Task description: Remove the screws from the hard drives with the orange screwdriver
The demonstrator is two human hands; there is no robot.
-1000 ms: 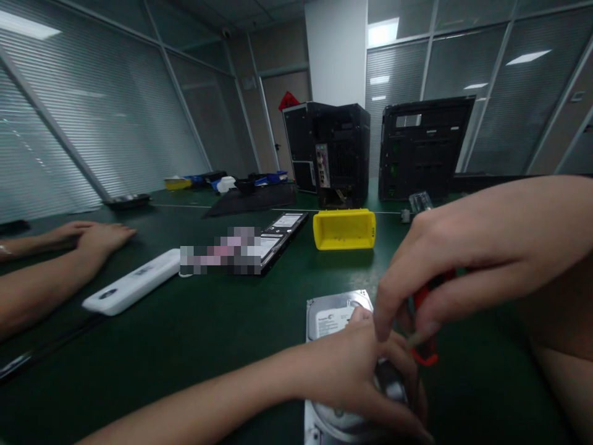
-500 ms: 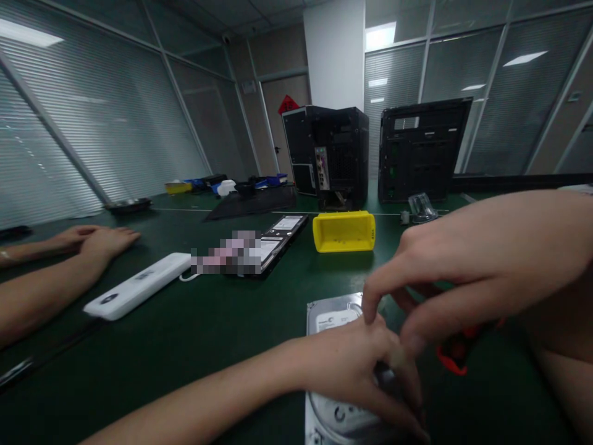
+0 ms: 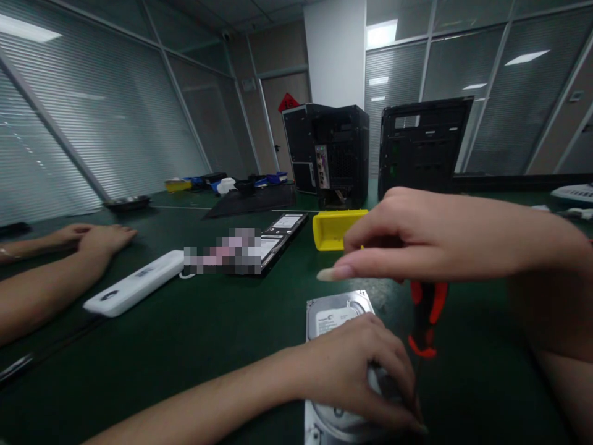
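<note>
A silver hard drive [image 3: 337, 301] with a white label lies flat on the green table in front of me. My left hand [image 3: 356, 371] rests across it, fingers curled over its right side, hiding much of its middle. Beyond the drive, my right hand [image 3: 393, 238] hovers with thumb and forefinger reaching left, in front of a yellow bin [image 3: 327, 232]. Its rear fingers are mostly hidden, and below them hangs a red-and-black screwdriver handle [image 3: 426, 315]. The screwdriver's tip is out of sight. Whether something tiny sits at my right fingertips is unclear.
Left of centre are a white power strip [image 3: 139, 281] and a black panel with labelled drives [image 3: 285, 228], partly pixelated. Another person's hands [image 3: 102, 241] rest at far left. Behind stand a black computer case [image 3: 343, 148] and a black case panel [image 3: 421, 145].
My right hand has lifted away from my left hand, moving up and left toward the yellow bin. The screwdriver handle has swung more upright with it. My left hand stays on the drive.
</note>
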